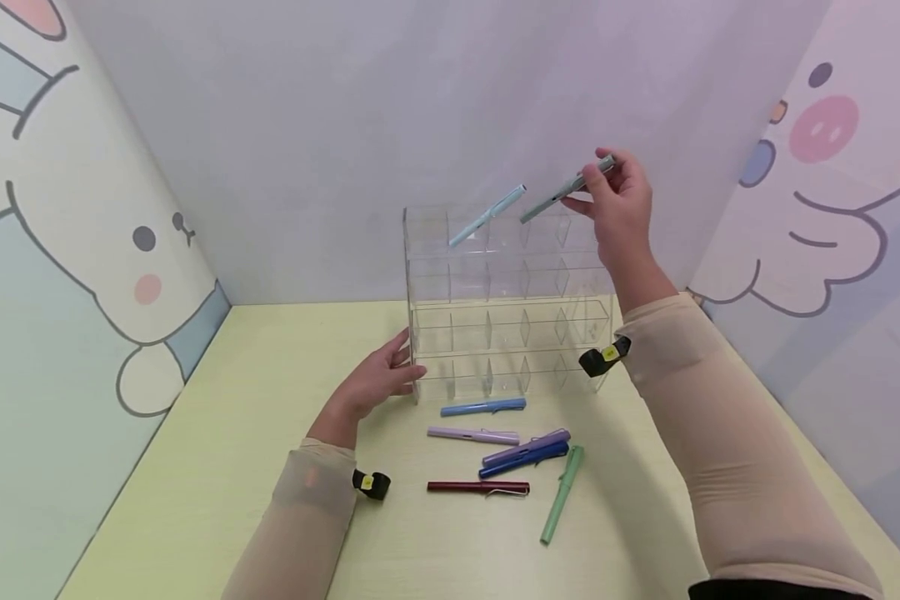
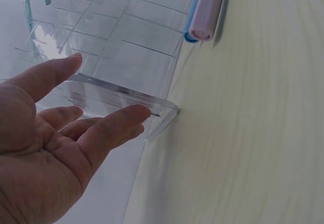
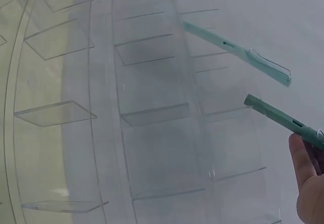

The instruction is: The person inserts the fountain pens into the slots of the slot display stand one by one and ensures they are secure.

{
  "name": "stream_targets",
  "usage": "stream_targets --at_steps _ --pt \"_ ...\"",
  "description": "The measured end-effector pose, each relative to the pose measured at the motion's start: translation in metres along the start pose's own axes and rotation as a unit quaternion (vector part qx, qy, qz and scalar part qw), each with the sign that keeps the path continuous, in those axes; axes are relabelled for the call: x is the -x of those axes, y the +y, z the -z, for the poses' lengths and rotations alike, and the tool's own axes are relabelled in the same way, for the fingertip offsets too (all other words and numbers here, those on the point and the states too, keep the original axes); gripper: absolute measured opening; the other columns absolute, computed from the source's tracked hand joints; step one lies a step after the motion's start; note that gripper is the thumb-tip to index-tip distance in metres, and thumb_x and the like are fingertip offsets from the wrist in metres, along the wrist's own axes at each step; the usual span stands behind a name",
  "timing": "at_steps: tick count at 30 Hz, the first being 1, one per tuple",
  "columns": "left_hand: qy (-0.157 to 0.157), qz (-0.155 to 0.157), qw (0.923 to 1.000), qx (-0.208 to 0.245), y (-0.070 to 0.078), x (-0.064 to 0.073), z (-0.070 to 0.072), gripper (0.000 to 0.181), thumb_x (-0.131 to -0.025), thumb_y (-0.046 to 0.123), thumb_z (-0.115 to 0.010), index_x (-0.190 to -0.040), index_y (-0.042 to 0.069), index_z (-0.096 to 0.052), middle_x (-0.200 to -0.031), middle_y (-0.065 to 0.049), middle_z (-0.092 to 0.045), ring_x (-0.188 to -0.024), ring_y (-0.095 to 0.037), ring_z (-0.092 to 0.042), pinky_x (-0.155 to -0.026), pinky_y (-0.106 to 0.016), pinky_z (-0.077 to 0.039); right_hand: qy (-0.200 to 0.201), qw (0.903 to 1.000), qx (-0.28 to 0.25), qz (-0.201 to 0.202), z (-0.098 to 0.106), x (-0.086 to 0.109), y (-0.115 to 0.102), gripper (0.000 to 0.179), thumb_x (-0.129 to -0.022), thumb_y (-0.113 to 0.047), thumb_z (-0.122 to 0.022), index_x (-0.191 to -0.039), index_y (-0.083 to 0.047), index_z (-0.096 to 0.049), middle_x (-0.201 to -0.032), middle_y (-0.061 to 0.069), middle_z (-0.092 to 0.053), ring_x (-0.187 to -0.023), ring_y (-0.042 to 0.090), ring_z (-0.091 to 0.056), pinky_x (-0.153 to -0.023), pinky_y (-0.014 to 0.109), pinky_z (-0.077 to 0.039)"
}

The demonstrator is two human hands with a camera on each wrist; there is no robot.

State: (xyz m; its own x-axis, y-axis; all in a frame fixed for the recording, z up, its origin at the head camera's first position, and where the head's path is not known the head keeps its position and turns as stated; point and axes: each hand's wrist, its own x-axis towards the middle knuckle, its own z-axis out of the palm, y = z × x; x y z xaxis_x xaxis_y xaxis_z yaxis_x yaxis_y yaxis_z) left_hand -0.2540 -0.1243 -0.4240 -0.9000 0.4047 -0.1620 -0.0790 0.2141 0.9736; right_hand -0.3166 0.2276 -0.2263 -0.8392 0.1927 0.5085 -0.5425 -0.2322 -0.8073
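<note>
My right hand [image 1: 621, 196] pinches a grey-green pen [image 3: 278, 117] near its clip end, above the top row of a clear acrylic pen rack [image 1: 506, 354]. The pen slants down to the left, its lower end overlapping the rack's top edge in the head view. Beside it a pale blue pen [image 1: 487, 216] leans tilted in a top-row compartment, its clip end sticking up. My left hand [image 2: 55, 138] is at the rack's left side near the bottom, fingers extended and thumb apart, fingertips right at the side panel.
In front of the rack on the table [image 1: 300, 333] lie a light blue pen [image 1: 483, 407], a lilac pen [image 1: 472, 435], a purple pen [image 1: 527, 448], a dark blue pen [image 1: 523, 460], a maroon pen [image 1: 478, 487] and a green pen [image 1: 562, 495]. A pale wall [image 1: 307, 167] stands behind.
</note>
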Motion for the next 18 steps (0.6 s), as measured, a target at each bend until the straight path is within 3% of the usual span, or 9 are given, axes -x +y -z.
stream_targets --at_steps 4,8,18 --pt "-0.001 -0.004 1.0000 -0.009 0.001 0.000 -0.001 0.087 -0.095 0.027 -0.067 -0.158 0.035 -0.009 -0.162 -0.004 -0.024 -0.128 -0.025 -0.055 -0.101 -0.042 -0.050 -0.002 0.9996 0.030 -0.001 -0.004 0.004 0.005 0.042 -0.091 -0.007 -0.068 -0.128 -0.012 -0.049 -0.091 0.011 -0.057 -0.088 0.027 -0.068 -0.081 0.040 -0.059" --pt "-0.003 -0.005 0.9999 -0.011 0.001 0.000 -0.001 0.089 -0.093 0.030 -0.069 -0.158 0.035 -0.008 -0.162 -0.003 -0.024 -0.128 -0.025 -0.056 -0.102 -0.042 -0.049 0.005 0.9993 0.037 -0.008 -0.006 0.006 0.008 0.039 -0.089 -0.005 -0.070 -0.117 -0.011 -0.044 -0.087 0.012 -0.057 -0.085 0.027 -0.068 -0.084 0.040 -0.058" --pt "-0.005 -0.008 0.9999 -0.009 0.003 0.002 -0.001 0.089 -0.094 0.030 -0.068 -0.158 0.034 -0.007 -0.163 -0.004 -0.023 -0.128 -0.027 -0.055 -0.101 -0.043 -0.050 -0.019 0.9886 0.149 -0.013 -0.003 -0.004 0.017 0.026 -0.091 -0.012 -0.069 -0.112 -0.002 -0.055 -0.091 0.009 -0.060 -0.080 0.022 -0.069 -0.079 0.027 -0.059"
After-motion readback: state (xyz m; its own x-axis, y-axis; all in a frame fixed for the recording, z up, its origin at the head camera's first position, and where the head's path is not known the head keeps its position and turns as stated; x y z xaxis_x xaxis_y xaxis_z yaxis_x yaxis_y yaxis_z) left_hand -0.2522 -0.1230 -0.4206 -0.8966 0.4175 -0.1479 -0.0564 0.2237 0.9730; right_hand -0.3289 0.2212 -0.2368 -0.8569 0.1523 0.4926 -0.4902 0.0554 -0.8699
